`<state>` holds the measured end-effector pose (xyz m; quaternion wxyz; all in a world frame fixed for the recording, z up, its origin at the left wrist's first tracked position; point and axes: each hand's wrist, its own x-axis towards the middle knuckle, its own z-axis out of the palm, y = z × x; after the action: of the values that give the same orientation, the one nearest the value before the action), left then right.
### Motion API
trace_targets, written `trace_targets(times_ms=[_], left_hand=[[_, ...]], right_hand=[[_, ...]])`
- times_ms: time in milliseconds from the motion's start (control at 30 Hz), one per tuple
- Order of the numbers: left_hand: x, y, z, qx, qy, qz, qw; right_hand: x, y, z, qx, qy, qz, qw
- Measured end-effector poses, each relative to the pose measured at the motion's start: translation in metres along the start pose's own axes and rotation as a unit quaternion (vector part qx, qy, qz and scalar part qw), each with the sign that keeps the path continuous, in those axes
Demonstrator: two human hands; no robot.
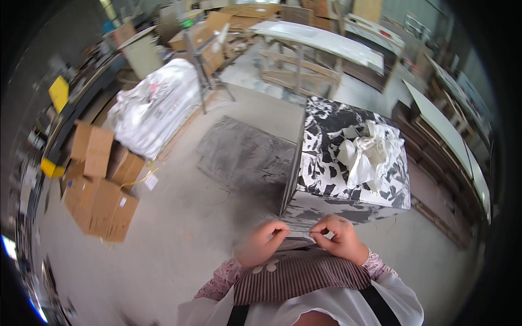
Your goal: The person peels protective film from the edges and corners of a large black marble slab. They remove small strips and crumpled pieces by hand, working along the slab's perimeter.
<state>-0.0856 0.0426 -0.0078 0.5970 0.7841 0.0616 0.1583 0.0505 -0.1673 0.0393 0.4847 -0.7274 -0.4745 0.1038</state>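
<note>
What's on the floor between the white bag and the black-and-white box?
The head view shows a dark grey patch, maybe a mat, plus tripod legs near the bag.

There were two bare hands, one left hand (263,243) and one right hand (341,239), with one black-and-white box (318,175) and one crumpled white heap (371,155) beyond their grip, and one dark mat (244,155), one white bale (163,103), one tripod (198,62), one pale bin (142,57) and two yellow pieces (58,93) leftward of it.
</note>
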Motion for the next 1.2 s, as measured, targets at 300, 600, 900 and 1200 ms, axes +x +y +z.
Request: trace_targets(times_ms=[300, 600, 900, 1200], left_hand=[[0.123, -0.037, -0.056, -0.053, -0.196, 0.196, 0.959], [0.189, -0.049, -0.056, -0.055, -0.252, 0.354, 0.899], [0.206, -0.068, -0.039, -0.142, -0.189, 0.344, 0.909], [0.225, -0.078, -0.006, -0.237, -0.101, 0.211, 0.943]], right_hand=[[0.031, -0.029, 0.063, -0.132, 0.215, 0.17, 0.953], [0.075, -0.064, 0.121, -0.255, 0.375, 0.279, 0.846], [0.134, -0.076, 0.09, -0.403, 0.287, 0.279, 0.823], [0.186, -0.041, 0.048, -0.448, 0.188, 0.3, 0.821]])
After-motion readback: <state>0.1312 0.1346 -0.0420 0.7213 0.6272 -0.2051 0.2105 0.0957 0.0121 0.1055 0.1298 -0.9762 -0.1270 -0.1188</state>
